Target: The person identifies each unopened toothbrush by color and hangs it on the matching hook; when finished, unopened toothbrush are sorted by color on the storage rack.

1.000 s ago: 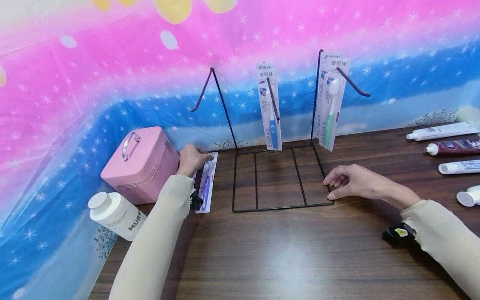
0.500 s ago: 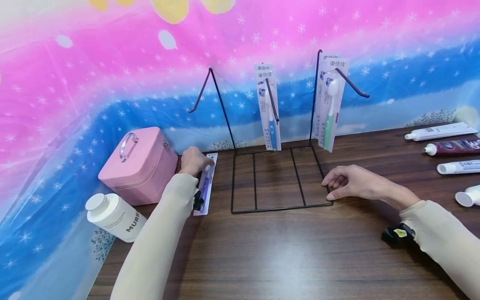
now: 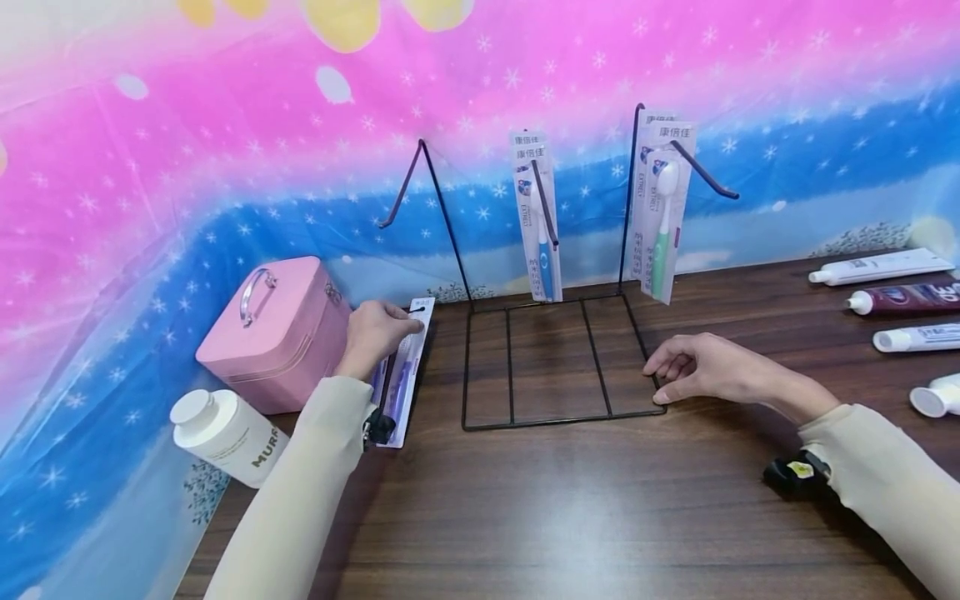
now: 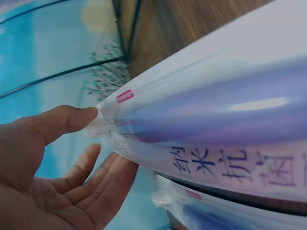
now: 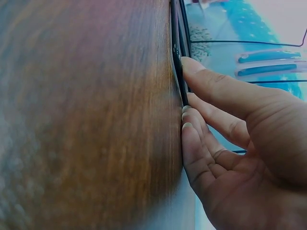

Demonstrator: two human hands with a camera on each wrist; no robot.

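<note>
My left hand (image 3: 375,333) pinches the upper end of a packaged purple toothbrush (image 3: 408,367), left of the black wire display rack (image 3: 540,422). In the left wrist view, thumb and fingers hold the edge of its clear plastic pack (image 4: 206,110). A second toothbrush pack (image 4: 211,211) lies just beyond it, mostly hidden in the head view. My right hand (image 3: 712,367) holds the front right corner of the rack's base, thumb and fingertips on the wire (image 5: 178,62). Packaged toothbrushes with a blue handle (image 3: 545,267) and a green handle (image 3: 660,258) hang on the middle and right hooks.
The left hook (image 3: 401,187) of the rack sticks out bare. A pink case (image 3: 270,333) and a white bottle (image 3: 228,437) stand at the left. Several toothpaste tubes (image 3: 885,265) lie at the right. A printed cloth (image 3: 300,183) hangs behind the brown table (image 3: 570,508).
My left hand has drawn back slightly toward the left, and the purple toothbrush pack has shifted with it, nearer to me. My right hand stays at the rack corner.
</note>
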